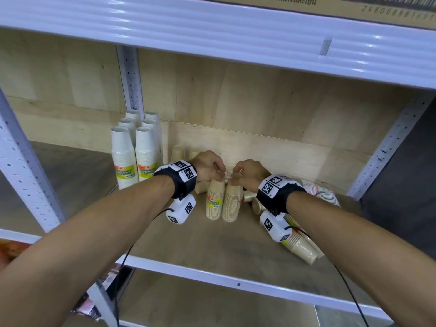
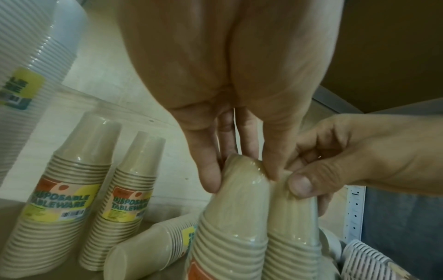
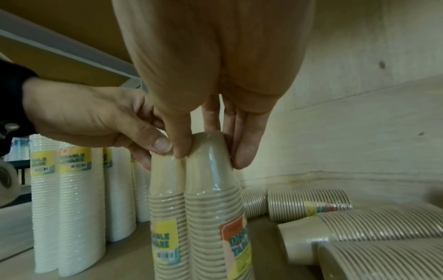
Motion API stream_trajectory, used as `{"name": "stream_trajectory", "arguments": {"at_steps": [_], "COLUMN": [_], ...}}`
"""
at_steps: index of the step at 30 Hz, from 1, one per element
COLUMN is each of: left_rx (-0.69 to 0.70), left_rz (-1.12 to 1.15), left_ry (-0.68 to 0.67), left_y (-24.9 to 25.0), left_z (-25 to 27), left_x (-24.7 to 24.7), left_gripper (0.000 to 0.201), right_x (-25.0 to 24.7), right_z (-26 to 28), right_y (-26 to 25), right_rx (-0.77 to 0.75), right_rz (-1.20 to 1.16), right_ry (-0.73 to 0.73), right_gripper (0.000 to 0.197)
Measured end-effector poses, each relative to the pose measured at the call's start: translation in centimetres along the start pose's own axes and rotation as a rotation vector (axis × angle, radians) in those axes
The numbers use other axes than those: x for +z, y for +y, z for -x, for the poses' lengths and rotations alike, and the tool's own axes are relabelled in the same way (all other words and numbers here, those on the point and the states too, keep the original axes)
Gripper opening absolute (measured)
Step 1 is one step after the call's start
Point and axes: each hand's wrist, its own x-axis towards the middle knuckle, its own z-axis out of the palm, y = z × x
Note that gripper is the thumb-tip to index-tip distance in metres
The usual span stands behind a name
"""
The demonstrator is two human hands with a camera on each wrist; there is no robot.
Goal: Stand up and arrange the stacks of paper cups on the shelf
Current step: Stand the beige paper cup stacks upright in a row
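Two wrapped stacks of beige paper cups stand upright side by side on the wooden shelf board (image 1: 200,251). My left hand (image 1: 218,176) pinches the top of the left stack (image 1: 214,201), and in the left wrist view its fingers (image 2: 210,174) curl over that stack's top (image 2: 237,204). The top of the right stack (image 1: 233,204) is gripped by my right hand (image 1: 236,178); in the right wrist view its fingers (image 3: 246,151) wrap that top (image 3: 210,170). Both stacks touch each other. More beige stacks (image 1: 303,247) lie on their sides at the right.
Several tall white cup stacks (image 1: 134,152) stand at the left by a white post (image 1: 131,79). Two beige stacks (image 2: 62,189) stand behind my left hand, and one (image 2: 148,244) lies beside them. Striped cup stacks (image 1: 318,192) lie at the back right. A shelf beam (image 1: 212,31) hangs overhead.
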Motion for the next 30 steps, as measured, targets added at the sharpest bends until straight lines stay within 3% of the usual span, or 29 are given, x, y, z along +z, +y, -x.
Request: {"name": "stream_trajectory", "arguments": {"at_steps": [5, 8, 13, 16, 19, 24, 30], "left_rx": [-0.006, -0.004, -0.007, -0.005, -0.008, -0.013, -0.037], "left_rz": [0.005, -0.020, -0.038, -0.044, -0.057, -0.153, -0.336], "left_ry": [-0.008, -0.007, 0.005, 0.010, 0.002, -0.040, -0.117], "left_y": [-0.1, 0.1, 0.1, 0.1, 0.3, 1.4, 2.9], "left_z": [-0.1, 0.0, 0.1, 0.2, 0.2, 0.5, 0.3], "left_x": [-0.1, -0.1, -0.1, 0.0, -0.1, -0.4, -0.6], "left_gripper": [0.029, 0.029, 0.029, 0.030, 0.029, 0.032, 0.029], "right_x": [-0.3, -0.7, -0.6, -0.6, -1.1, -1.4, -1.3], "right_z": [0.3, 0.3, 0.3, 0.5, 0.7, 0.5, 0.2], "right_y": [-0.2, -0.3, -0.6, -0.7, -0.8, -0.9, -1.0], "right_rx": [-0.044, -0.074, -0.037, -0.053, -0.079, -0.097, -0.095], "right_rz": [0.016, 0.085, 0.133, 0.149, 0.082, 0.190, 0.185], "right_ry": [-0.081, -0.143, -0.057, -0.064, -0.178, -0.156, -0.144], "right_gripper": [0.060, 0.052, 0.041, 0.050, 0.064, 0.045, 0.045]}}
